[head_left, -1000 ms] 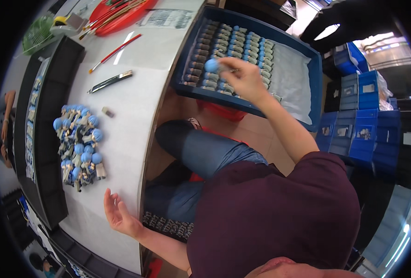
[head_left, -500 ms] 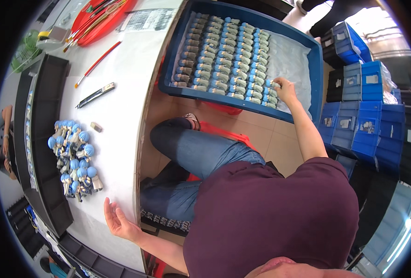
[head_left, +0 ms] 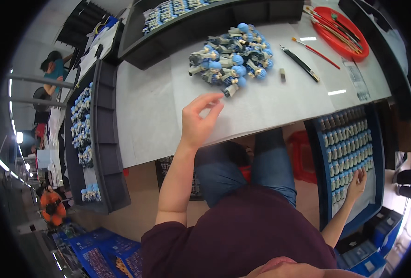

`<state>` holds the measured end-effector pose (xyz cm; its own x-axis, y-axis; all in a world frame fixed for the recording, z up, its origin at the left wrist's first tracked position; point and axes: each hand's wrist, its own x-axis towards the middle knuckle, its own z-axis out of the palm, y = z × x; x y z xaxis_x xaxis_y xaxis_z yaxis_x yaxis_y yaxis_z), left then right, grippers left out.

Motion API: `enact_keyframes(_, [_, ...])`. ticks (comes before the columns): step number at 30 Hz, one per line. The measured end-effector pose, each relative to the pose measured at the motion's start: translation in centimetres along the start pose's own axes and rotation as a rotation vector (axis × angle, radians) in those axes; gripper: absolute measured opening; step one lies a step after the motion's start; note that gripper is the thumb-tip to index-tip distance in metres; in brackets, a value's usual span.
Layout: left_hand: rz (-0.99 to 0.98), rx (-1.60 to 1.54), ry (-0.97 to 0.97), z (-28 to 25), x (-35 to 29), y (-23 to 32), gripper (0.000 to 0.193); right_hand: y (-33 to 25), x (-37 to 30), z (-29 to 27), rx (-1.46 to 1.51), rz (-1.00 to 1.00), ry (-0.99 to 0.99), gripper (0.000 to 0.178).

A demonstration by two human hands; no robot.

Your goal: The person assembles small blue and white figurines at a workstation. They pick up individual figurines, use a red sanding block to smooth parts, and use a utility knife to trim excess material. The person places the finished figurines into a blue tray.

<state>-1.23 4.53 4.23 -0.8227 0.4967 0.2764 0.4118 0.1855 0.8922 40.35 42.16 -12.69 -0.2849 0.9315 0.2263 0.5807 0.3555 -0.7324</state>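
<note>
"While the head view looks down over the white bench (head_left: 270, 107), where is the left hand (head_left: 196, 125)?"

"At the near edge of a heap of blue-haired figurines (head_left: 242, 60). Its thumb and forefinger stand apart, gripping nothing, with the fingertips right at the dark end of one small figurine (head_left: 233, 88) that lies on the bench, head toward the heap."

"And the right hand (head_left: 356, 187)?"

"Over the blue tray (head_left: 377, 153) beside the bench, next to rows of figurines (head_left: 349, 143) laid on a white sheet (head_left: 364, 201). It shows small over there, so I can't tell whether its fingers pinch a figurine or are empty."

"What else is on the bench?"

"Right of the heap, a small grey block (head_left: 282, 75), a slim black tool (head_left: 300, 63) and a red-handled brush (head_left: 319, 52). Farther right, a red plate (head_left: 356, 56) carries more brushes (head_left: 340, 30). Behind the heap stands a dark tray (head_left: 242, 15)."
</note>
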Motion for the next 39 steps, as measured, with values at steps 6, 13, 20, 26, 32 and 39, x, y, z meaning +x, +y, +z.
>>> enact_keyframes(6, [0.291, 0.608, 0.260, 1.1, 6.7, -1.1, 0.024, -18.2, 0.5, 6.2, 0.443, -0.331, -0.208, 0.025])
enact_keyframes(13, [0.123, 0.163, 0.283, 0.1, 6.1, -2.6, 0.026, -30.0, -5.7, 11.8, 0.603, -0.494, -0.676, 0.017])
enact_keyframes(20, [-0.293, -0.649, 0.065, -2.0, -0.8, 0.1, 0.026, -38.1, -9.2, 16.0, 0.951, -0.307, -1.094, 0.031])
enact_keyframes(26, [-0.351, -0.854, 0.167, -1.9, -2.4, -2.1, 0.030, -39.9, -8.7, 19.1, 0.981, -0.198, -1.478, 0.034])
enact_keyframes(32, [-0.298, -0.930, 0.185, -1.3, -2.8, -3.9, 0.032, -39.0, -9.0, 20.4, 0.995, -0.205, -1.479, 0.036])
enact_keyframes(39, [-0.286, -0.935, 0.157, -1.5, -3.0, -4.0, 0.033, -39.4, -9.5, 19.8, 0.965, -0.169, -1.478, 0.039])
